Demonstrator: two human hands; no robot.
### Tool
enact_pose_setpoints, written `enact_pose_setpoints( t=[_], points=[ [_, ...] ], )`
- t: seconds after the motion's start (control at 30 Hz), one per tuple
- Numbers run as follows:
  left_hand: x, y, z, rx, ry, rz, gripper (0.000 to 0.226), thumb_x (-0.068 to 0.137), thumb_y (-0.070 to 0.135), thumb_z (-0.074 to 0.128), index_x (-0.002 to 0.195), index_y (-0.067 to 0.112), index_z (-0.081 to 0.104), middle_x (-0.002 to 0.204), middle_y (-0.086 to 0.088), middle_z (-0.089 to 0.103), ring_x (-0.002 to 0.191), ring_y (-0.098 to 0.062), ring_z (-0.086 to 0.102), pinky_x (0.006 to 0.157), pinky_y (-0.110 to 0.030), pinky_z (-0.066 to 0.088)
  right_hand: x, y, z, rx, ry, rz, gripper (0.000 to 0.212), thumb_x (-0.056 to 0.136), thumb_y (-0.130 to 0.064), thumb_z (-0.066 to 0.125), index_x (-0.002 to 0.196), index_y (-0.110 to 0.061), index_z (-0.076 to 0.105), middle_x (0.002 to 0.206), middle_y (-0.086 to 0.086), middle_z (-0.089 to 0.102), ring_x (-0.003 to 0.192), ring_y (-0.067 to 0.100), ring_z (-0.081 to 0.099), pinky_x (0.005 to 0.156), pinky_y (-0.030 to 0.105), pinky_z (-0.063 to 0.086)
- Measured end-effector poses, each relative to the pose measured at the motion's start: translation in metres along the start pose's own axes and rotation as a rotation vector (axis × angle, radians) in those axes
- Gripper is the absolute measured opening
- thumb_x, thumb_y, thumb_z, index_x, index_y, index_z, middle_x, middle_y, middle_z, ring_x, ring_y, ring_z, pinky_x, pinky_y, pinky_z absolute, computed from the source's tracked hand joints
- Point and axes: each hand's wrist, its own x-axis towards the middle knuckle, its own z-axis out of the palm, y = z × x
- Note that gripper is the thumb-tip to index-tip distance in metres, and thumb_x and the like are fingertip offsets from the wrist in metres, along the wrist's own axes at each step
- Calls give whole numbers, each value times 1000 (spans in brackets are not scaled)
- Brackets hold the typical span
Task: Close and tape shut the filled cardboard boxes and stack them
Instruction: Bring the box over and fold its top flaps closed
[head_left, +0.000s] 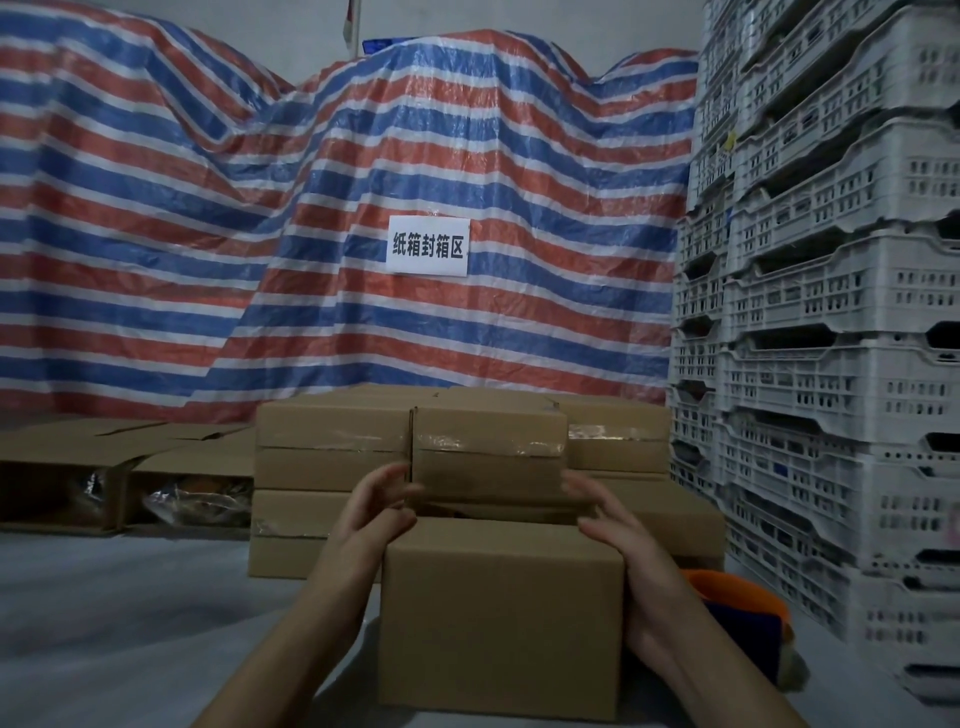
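Observation:
A plain cardboard box (501, 618) stands right in front of me on the grey floor. Its near flap is folded flat, and a dark gap shows at the far edge of its top. My left hand (382, 504) curls round the left end of the far flap (493, 501). My right hand (613, 530) is at the flap's right end, fingers stretched out and blurred, thumb along the box's top edge. Behind it stands a stack of taped boxes (488, 436), two layers high, with clear tape across their fronts.
Open boxes (67, 467) with plastic-wrapped contents lie at the left. Tall stacks of white plastic crates (831, 312) fill the right side. An orange and blue object (737, 603) sits by my right wrist. A striped tarpaulin with a paper sign (428, 246) covers the back.

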Motion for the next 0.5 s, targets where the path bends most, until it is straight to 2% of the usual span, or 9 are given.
enact_pose_setpoints(
  t=[0.07, 0.13, 0.33, 0.43, 0.5],
  points=[
    [-2, 0, 0, 63, -1, 0, 30, 96, 16, 52, 93, 33, 76, 100, 9, 72, 102, -21, 62, 93, -43, 48, -1, 2, 1, -64, 26, 8, 27, 94, -13, 57, 85, -25, 80, 125, 1, 68, 116, 28, 62, 94, 45, 51],
    [-2, 2, 1, 71, 20, 20, 32, 95, 11, 51, 85, 24, 78, 95, 12, 73, 104, -18, 61, 91, -37, 45, -1, 1, 3, -90, 51, -17, 32, 93, -12, 55, 72, -21, 77, 124, -2, 68, 117, 23, 60, 92, 42, 48],
    [-1, 23, -1, 302, -72, 17, 27, 98, 9, 48, 94, 18, 73, 100, 8, 68, 99, -9, 59, 73, -20, 39, -1, 1, 7, -122, 61, -63, 36, 95, -13, 51, 70, -20, 75, 120, 0, 69, 112, 23, 61, 83, 39, 47],
    [1, 47, 3, 639, -167, 35, 27, 101, 12, 45, 99, 25, 69, 99, 5, 66, 91, -10, 60, 70, -22, 43, 0, 0, 8, -135, 73, -67, 37, 95, -12, 50, 69, -21, 75, 120, 1, 69, 111, 23, 61, 80, 37, 46],
    [-3, 61, 16, 866, -207, 162, 20, 102, 23, 45, 105, 30, 64, 98, 7, 64, 84, -6, 61, 67, -24, 49, 1, 1, 7, -152, 75, -57, 34, 95, -14, 51, 72, -20, 76, 120, 0, 69, 111, 23, 61, 78, 36, 46]
  ],
)
